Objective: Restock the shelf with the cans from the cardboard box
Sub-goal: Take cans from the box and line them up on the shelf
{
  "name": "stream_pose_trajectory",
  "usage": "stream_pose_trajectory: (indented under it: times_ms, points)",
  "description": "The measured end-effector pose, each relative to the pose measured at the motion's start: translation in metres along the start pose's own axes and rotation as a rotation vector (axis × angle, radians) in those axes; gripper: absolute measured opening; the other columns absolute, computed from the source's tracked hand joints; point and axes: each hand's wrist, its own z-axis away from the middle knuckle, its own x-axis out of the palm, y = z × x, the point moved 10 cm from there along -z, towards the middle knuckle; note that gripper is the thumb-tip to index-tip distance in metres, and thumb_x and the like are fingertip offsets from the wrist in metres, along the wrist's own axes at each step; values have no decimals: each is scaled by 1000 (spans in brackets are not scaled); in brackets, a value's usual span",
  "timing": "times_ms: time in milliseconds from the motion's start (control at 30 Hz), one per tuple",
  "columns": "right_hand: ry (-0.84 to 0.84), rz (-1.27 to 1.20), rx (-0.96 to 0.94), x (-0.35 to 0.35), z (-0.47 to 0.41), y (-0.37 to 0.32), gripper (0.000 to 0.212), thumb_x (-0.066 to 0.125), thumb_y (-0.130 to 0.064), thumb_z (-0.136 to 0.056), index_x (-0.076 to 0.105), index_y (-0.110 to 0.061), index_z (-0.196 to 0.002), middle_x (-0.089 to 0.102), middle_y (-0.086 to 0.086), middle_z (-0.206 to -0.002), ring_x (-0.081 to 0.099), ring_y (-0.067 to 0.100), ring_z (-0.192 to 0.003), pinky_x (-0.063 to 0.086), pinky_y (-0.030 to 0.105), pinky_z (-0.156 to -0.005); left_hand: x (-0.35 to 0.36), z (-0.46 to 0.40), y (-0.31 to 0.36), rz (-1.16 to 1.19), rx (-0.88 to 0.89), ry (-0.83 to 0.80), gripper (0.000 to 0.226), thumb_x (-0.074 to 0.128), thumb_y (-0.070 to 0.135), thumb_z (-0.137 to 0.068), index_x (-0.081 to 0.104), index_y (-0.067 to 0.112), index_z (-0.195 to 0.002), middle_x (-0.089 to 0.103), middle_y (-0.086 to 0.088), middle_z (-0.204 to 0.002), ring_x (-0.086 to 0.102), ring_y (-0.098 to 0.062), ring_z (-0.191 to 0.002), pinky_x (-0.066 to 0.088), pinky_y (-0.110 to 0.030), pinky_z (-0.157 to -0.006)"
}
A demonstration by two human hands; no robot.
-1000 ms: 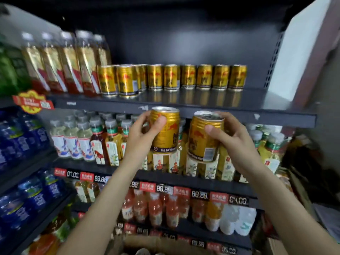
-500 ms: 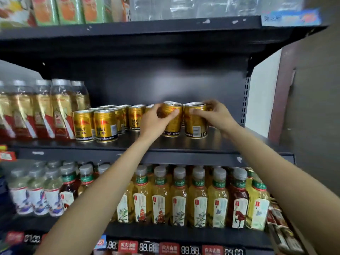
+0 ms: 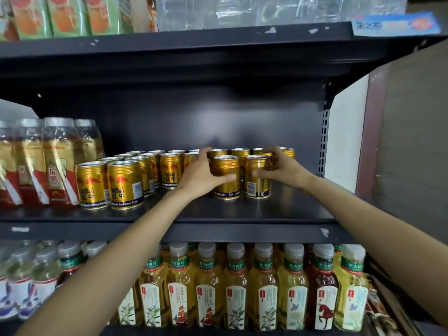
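Observation:
Two gold cans stand upright side by side on the dark middle shelf. My left hand wraps the left can, thumb across its front. My right hand grips the right can from its right side. Both cans rest on the shelf in front of a back row of gold cans. More gold cans stand in rows to the left. The cardboard box is out of view.
Tall gold-and-red bottles fill the shelf's left end. Bare shelf surface lies in front of and right of the two cans. Tea bottles line the shelf below; packaged goods sit on the shelf above. A white side panel bounds the right.
Both hands lifted the two cans from below shelf level up onto the middle shelf and pushed them back toward the rear row. The view rose with them.

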Motion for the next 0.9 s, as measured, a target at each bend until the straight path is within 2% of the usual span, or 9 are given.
stream_pose_trajectory:
  times_ms: [67,100,167,333,433,567,700,800,900]
  points:
    - [-162,-59,-19,5,5,8,72,77,-14,-74,35,-23,-132,52,6,-127,52,25,-119,46,42,-101,-5,5,12,-111,172,-73,98,78,40,-70,18,24,-146,24,-4,-151,28,-20,-137,30,-40,-111]
    - [-208,-57,-26,7,6,11,72,76,-9,-74,35,-24,-132,52,6,-127,53,24,-118,46,42,-101,-6,8,18,-181,271,-101,95,78,37,-71,21,26,-145,22,0,-151,25,-17,-137,29,-42,-112]
    - [-191,-33,-30,8,4,13,72,76,-4,-74,35,-25,-130,53,5,-125,53,24,-117,47,43,-100,-4,9,26,-297,399,-141,85,77,36,-73,29,27,-142,27,4,-149,28,-13,-135,33,-40,-110]
    - [22,202,-45,0,-6,3,71,84,-23,-66,39,-22,-121,60,7,-116,58,25,-106,52,38,-87,3,1,24,-431,404,-112,80,72,47,-75,31,28,-141,35,4,-146,33,-15,-133,31,-32,-105]
    - [93,362,-49,6,-10,-6,73,82,-34,-66,35,-19,-120,56,10,-119,57,26,-102,47,31,-74,5,-6,22,-510,415,-53,81,69,52,-75,31,25,-141,37,2,-145,35,-17,-133,29,-34,-107]
    - [131,423,-55,17,-21,-12,77,80,-41,-67,32,-16,-121,54,9,-124,57,26,-105,46,29,-73,15,-21,18,-607,412,-45,82,66,55,-76,31,22,-142,37,0,-146,33,-20,-134,21,-33,-112]
    - [169,525,-44,24,-31,-11,80,77,-52,-65,30,-20,-122,57,9,-122,61,28,-100,53,36,-74,19,-33,11,-659,389,-41,82,64,56,-77,29,21,-143,37,-1,-146,32,-21,-135,18,-33,-113]
    - [162,528,-23,29,-36,-7,82,76,-51,-67,29,-19,-126,53,11,-124,59,31,-104,52,38,-77,21,-38,9,-664,391,-24,82,63,57,-77,30,21,-142,38,-2,-144,32,-21,-134,22,-36,-111]
    - [40,290,5,28,-38,1,72,77,-32,-73,31,-17,-126,52,12,-125,55,26,-110,51,34,-84,23,-42,5,-655,389,-26,83,63,57,-77,29,21,-143,38,-2,-144,31,-21,-134,23,-38,-110]
